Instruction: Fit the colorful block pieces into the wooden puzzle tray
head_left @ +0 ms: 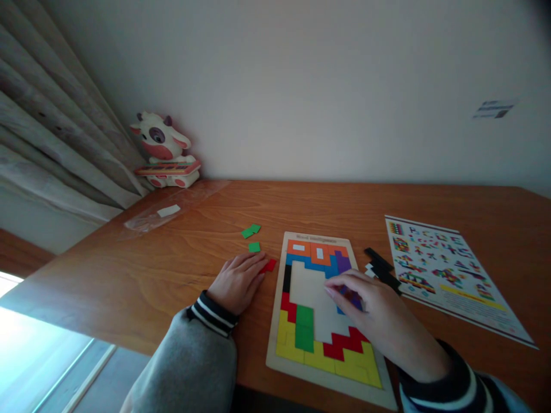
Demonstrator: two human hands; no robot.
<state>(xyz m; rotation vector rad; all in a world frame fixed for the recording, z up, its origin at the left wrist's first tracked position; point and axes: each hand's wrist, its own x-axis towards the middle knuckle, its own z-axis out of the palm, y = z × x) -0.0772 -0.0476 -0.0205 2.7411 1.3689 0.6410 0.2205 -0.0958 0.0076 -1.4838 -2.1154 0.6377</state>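
My left hand (240, 281) lies palm down on the table, fingers stretched toward the board, fingertips at a red puzzle piece (270, 265) that they partly cover. Over the right half of the wooden puzzle board (279, 328), my right hand (365, 298) has thumb and forefinger pinched together; whatever may be between them is hidden. Orange, blue, purple, black, red, green and yellow pieces line the board's edges, around a bare pale middle (306, 287). Part of the purple piece (343, 262) area is covered by my right hand.
Several green pieces (254, 247) lie beyond my left hand. Black pieces (379, 261) and a white one (370, 269) sit right of the board, beside a printed pattern sheet (447, 275). A clear plastic bag (148, 221) and a cow toy (166, 149) are at the back left.
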